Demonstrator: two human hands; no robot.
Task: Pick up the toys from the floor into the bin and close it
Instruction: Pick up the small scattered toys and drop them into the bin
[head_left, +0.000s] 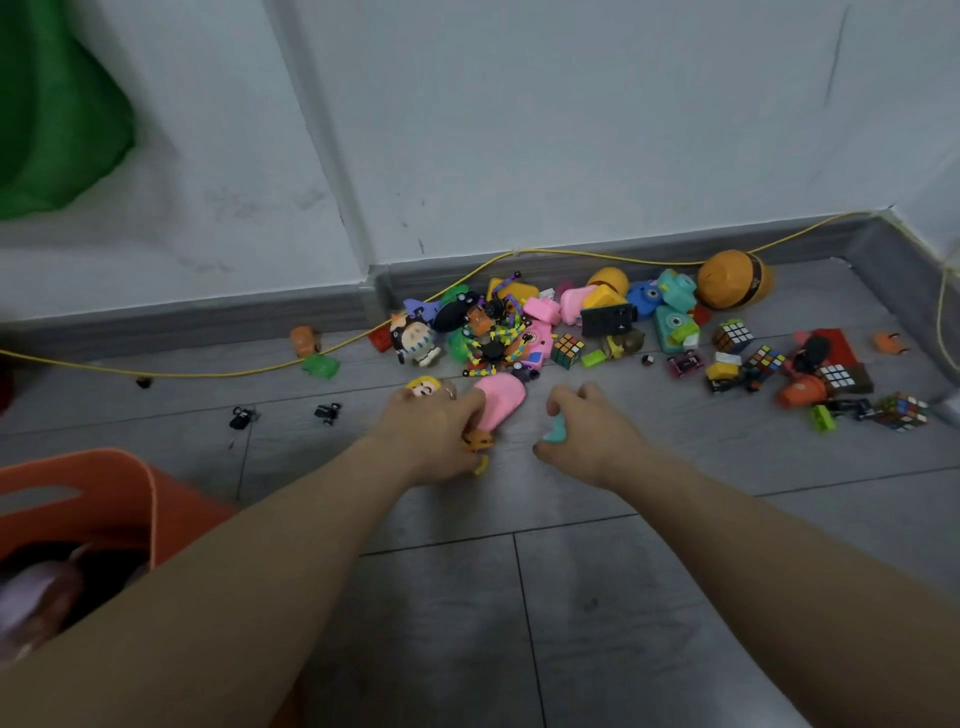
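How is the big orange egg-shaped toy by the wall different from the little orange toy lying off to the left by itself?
The orange egg is much the larger and is rounded, with a dark band round it; the small orange toy is blockier and plain at this distance. The egg sits at the far right end of the toy pile, against the skirting board; the small one lies apart from the pile, near the yellow cable. Both are orange and lie on the floor, untouched by either hand.

Grey tiled floor (571, 623), white wall (571, 130), grey skirting (208, 317), green cloth (47, 114).
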